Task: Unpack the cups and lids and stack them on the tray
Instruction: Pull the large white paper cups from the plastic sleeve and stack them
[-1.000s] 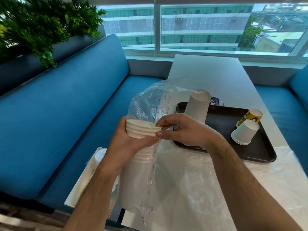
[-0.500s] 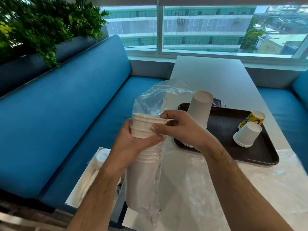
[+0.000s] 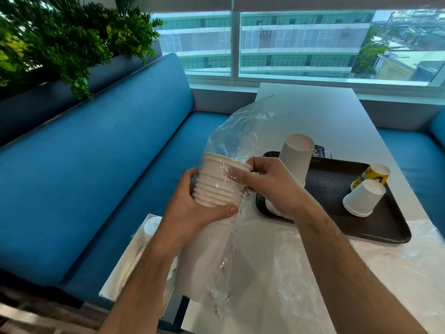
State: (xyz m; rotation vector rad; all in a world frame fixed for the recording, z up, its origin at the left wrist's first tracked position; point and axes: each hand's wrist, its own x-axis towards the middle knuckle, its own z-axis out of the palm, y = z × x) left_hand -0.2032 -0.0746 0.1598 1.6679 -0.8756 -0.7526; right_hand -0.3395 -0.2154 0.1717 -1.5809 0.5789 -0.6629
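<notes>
A nested stack of white paper cups, ribbed with rolled rims, is held upright in mid-air just off the table's left edge, beside the tray. The stack is gripped round its lower rims by the left hand, fingers and thumb curled about it. The top cup's rim is pinched by the right hand, fingers bent over the edge. A clear, crinkly plastic bag with red print is draped around the stack, ballooning above it and trailing below.

On the dark, glossy rectangular tray, with its raised rounded rim, a tall stack of upturned white cups is seen, partly hidden behind the right hand. Further right, a short stack is tipped on its side, and just behind it a yellow printed cup lies tilted. The tray is set on a smooth white table, with more thin plastic sheeting spread at the near end. A bagged set of white lids is glimpsed lower left, against the blue padded bench.
</notes>
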